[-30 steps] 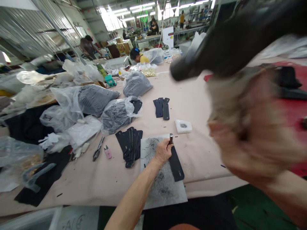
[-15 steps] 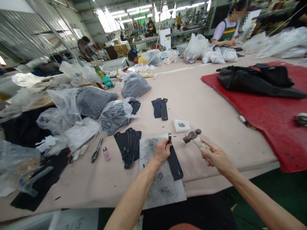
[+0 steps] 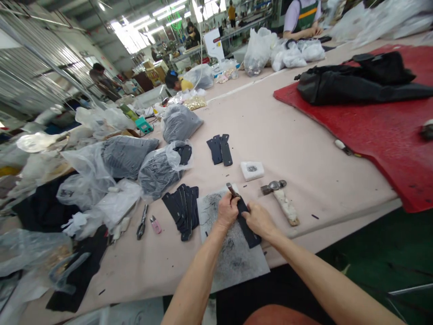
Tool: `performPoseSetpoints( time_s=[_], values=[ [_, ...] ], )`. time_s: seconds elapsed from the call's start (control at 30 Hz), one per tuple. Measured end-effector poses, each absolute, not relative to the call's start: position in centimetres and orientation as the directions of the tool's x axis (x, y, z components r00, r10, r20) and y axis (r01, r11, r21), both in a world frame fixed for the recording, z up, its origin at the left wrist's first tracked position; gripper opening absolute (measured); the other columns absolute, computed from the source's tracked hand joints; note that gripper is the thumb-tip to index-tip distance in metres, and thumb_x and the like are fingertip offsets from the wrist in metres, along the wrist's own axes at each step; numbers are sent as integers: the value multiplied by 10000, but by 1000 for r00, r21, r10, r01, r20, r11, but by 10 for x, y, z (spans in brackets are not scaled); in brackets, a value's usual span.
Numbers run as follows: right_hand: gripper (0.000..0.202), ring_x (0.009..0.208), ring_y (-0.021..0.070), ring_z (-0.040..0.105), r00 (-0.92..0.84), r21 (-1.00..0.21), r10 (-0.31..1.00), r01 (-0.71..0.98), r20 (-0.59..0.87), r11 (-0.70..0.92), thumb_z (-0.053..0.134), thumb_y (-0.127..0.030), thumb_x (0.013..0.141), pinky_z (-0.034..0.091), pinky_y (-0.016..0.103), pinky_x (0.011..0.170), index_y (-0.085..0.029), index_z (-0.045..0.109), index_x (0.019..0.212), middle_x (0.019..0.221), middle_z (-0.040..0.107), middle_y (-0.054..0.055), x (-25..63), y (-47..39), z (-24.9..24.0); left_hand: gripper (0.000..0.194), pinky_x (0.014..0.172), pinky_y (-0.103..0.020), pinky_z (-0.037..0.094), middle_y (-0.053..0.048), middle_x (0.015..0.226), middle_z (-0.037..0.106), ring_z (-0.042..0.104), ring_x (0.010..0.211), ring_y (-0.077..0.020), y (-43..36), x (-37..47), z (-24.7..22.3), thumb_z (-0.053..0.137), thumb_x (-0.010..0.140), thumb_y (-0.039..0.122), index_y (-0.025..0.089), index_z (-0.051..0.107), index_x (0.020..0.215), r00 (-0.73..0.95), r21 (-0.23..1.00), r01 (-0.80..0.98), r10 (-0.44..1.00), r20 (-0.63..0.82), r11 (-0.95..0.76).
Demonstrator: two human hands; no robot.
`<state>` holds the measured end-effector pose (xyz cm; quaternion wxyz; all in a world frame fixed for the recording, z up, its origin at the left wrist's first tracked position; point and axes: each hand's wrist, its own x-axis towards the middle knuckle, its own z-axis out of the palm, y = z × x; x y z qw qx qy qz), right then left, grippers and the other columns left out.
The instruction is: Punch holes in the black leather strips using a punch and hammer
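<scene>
Head view: our left hand [image 3: 228,208] is closed around a metal punch [image 3: 231,188], which leans over the far end of a black strip [image 3: 250,234]. The strip lies along the right side of a smudged board [image 3: 233,266] at the near edge of the desk [image 3: 270,135]. Our right hand [image 3: 260,220] has its fingers at the strip's right edge, but we cannot tell whether that grip is pinching it. On the right, a hammer [image 3: 286,205] lies near that hand, its head pointing away from us, and a white block [image 3: 252,170] sits just past the board. To the left, a fanned pile of dark strips [image 3: 182,212] crowds the board's edge, with pink snips [image 3: 155,225] and pliers [image 3: 142,222] farther out. Stuffed plastic bags [image 3: 165,169] fill the desk behind them; a few dark pieces [image 3: 219,150] lie beyond the block. Far right, a black bag [image 3: 348,83] rests on a red mat [image 3: 389,149], and a co-worker [image 3: 302,20] sits past it.
</scene>
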<state>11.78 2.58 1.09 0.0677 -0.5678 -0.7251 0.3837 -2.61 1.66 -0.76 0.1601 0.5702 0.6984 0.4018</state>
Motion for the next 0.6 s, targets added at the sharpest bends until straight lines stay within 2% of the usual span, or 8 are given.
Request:
performPoseSetpoints(
  time_s=[0.1,0.17,0.23,0.3,0.43,0.53,0.6],
  values=[
    [105,748,193,590,-353,-657,876,752,-329,56,596,-288,823,284,282,632,-199,558,783,757,651,63,120,28,5,169,682,-291,530,-34,739,677,652,689,-176,22,-28,-8,510,861,331,197,590,795,-557,880,445,821,124,169],
    [127,717,180,563,-356,-670,877,740,-324,53,606,-284,809,272,277,622,-205,529,747,724,623,46,123,30,4,199,646,-287,537,-30,736,673,656,667,-174,23,-33,-6,505,857,373,194,570,802,-637,933,307,769,53,190],
    [150,686,168,533,-354,-687,880,725,-316,46,610,-283,800,266,274,615,-210,505,722,689,591,28,125,31,4,200,639,-280,531,-29,737,671,652,668,-174,19,-40,1,519,841,382,191,569,804,-640,938,292,767,47,185],
    [173,655,156,501,-357,-712,885,701,-298,44,612,-278,788,260,271,604,-214,479,698,655,555,8,126,31,3,198,635,-270,513,-26,722,660,638,664,-171,11,-46,10,527,835,376,189,580,797,-622,917,350,780,74,192],
    [207,604,135,457,-382,-833,886,554,-264,-9,597,-263,761,275,258,577,-219,426,653,597,481,-35,130,28,-1,252,581,-249,428,-4,626,600,576,592,-157,-14,-55,30,524,854,392,196,570,704,-587,799,518,807,73,305],
    [167,572,123,449,-437,-932,855,338,-280,-132,598,-293,736,317,245,556,-215,463,677,580,472,-56,136,22,1,344,563,-252,355,11,546,524,522,553,-152,-33,-61,38,557,846,423,203,506,587,-589,599,656,808,24,460],
    [150,569,122,474,-485,-950,818,188,-310,-248,614,-324,728,355,242,551,-206,523,750,604,522,-56,139,16,7,349,575,-257,346,12,535,502,527,565,-160,-43,-62,41,586,837,433,204,507,586,-603,488,697,798,2,525]
  ],
)
